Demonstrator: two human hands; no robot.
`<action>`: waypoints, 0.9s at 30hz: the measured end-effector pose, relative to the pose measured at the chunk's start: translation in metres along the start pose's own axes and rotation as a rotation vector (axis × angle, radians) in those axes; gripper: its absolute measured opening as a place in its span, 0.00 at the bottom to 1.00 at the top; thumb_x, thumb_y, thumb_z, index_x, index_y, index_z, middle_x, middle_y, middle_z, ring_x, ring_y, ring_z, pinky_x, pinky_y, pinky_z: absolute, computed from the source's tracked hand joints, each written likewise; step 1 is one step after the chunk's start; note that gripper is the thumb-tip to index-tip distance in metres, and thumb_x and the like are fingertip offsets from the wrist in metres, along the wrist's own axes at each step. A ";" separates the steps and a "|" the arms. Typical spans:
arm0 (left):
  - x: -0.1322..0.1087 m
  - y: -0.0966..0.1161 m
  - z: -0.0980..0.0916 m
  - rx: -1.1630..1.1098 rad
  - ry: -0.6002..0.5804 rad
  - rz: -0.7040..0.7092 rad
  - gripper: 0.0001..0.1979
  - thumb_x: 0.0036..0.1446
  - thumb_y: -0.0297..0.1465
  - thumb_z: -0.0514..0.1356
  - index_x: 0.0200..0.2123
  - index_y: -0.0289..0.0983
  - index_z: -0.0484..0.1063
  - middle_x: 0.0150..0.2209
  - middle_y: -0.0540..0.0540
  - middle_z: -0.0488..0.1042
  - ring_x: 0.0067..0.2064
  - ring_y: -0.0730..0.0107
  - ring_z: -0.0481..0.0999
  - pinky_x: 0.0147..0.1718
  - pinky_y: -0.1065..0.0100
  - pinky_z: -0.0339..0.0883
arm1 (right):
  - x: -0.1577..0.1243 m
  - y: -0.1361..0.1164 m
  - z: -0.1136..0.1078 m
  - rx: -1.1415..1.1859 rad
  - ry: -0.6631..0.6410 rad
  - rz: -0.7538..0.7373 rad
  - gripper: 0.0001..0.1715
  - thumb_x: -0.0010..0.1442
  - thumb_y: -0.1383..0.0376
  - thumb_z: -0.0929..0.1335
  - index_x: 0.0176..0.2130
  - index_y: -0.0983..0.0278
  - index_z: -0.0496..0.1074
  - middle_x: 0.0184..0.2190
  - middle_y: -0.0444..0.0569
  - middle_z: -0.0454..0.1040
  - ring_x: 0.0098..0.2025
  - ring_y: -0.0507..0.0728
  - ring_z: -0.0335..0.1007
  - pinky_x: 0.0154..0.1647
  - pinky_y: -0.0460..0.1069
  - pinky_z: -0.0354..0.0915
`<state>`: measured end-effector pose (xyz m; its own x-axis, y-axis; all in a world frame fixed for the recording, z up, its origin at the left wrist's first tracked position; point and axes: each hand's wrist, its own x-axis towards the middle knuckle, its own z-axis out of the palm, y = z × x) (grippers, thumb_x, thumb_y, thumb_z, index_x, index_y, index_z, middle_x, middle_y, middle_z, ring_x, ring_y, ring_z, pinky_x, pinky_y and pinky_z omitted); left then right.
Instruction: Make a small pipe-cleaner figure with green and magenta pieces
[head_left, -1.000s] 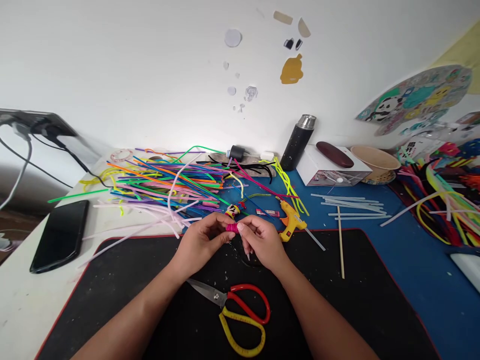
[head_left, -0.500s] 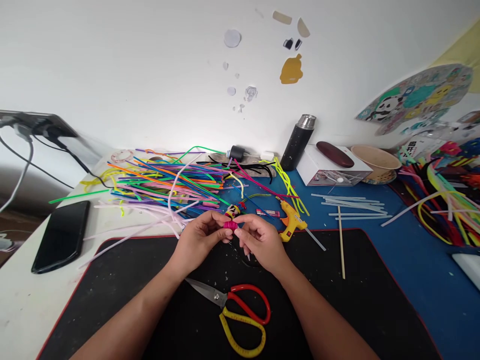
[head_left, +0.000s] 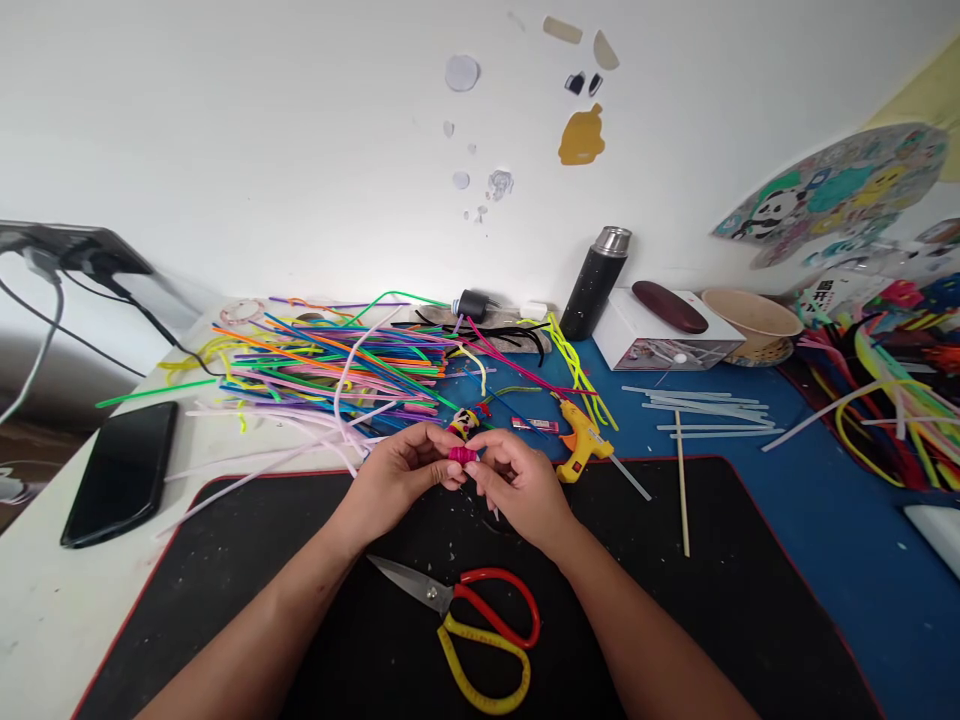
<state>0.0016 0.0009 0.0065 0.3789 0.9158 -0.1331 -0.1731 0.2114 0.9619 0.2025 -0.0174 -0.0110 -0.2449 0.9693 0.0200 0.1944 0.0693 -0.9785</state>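
Between my two hands is a small magenta coil (head_left: 462, 455), pinched at its ends by the fingertips. My left hand (head_left: 397, 478) is closed on its left end, and my right hand (head_left: 523, 482) on its right end. Just behind the coil a small figure with a panda-like face (head_left: 466, 422) shows. A thin pale tip pokes out below my right fingers; what it belongs to is hidden. Scissors (head_left: 448, 600) with one red and one yellow handle lie on the black mat (head_left: 360, 640) between my forearms. Right of my right hand lies a yellow glue gun (head_left: 581, 445).
Many coloured pipe cleaners (head_left: 337, 360) are heaped at the back left. A black phone (head_left: 120, 475) lies at the left. Translucent glue sticks (head_left: 709, 405) and a wooden stick (head_left: 682, 485) are at the right. A black flask (head_left: 598, 283) stands by a white box (head_left: 637, 335).
Both hands keep hold of the magenta coil, with only slight finger movement. The whole view has shifted very slightly; the things on the table stay in place.
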 end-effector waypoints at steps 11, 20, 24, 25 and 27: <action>0.000 -0.002 0.002 0.098 0.081 -0.056 0.18 0.52 0.42 0.76 0.40 0.36 0.82 0.34 0.45 0.85 0.33 0.63 0.84 0.37 0.62 0.80 | 0.001 0.001 -0.001 -0.099 0.023 -0.016 0.09 0.69 0.60 0.70 0.48 0.58 0.76 0.23 0.39 0.70 0.22 0.53 0.67 0.26 0.48 0.63; 0.002 -0.006 0.003 0.101 0.082 -0.004 0.18 0.54 0.42 0.75 0.41 0.36 0.80 0.34 0.45 0.84 0.35 0.62 0.84 0.38 0.62 0.80 | 0.002 -0.001 0.000 0.067 0.008 0.038 0.12 0.69 0.57 0.70 0.49 0.59 0.74 0.24 0.38 0.72 0.20 0.51 0.67 0.23 0.46 0.62; 0.001 -0.008 0.003 0.072 0.114 0.062 0.17 0.54 0.41 0.75 0.41 0.37 0.79 0.33 0.47 0.83 0.35 0.63 0.83 0.38 0.63 0.79 | 0.003 -0.004 -0.001 0.167 0.022 0.066 0.17 0.69 0.53 0.70 0.50 0.61 0.73 0.26 0.39 0.74 0.19 0.50 0.68 0.22 0.45 0.63; 0.000 -0.008 0.004 0.075 0.123 0.075 0.17 0.54 0.40 0.75 0.41 0.38 0.79 0.34 0.47 0.83 0.35 0.64 0.83 0.38 0.63 0.79 | 0.003 -0.004 -0.001 0.180 0.017 0.077 0.17 0.68 0.52 0.70 0.49 0.61 0.73 0.25 0.39 0.74 0.19 0.50 0.67 0.21 0.45 0.63; -0.001 -0.008 0.004 0.098 0.129 0.089 0.15 0.55 0.39 0.75 0.41 0.38 0.79 0.34 0.47 0.82 0.36 0.64 0.83 0.38 0.64 0.78 | 0.004 -0.004 0.000 0.195 -0.009 0.100 0.17 0.68 0.51 0.70 0.46 0.62 0.73 0.24 0.40 0.73 0.19 0.49 0.67 0.21 0.44 0.62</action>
<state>0.0069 -0.0029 -0.0003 0.2450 0.9670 -0.0702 -0.1090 0.0994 0.9891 0.2004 -0.0141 -0.0072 -0.2419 0.9670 -0.0797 0.0305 -0.0745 -0.9968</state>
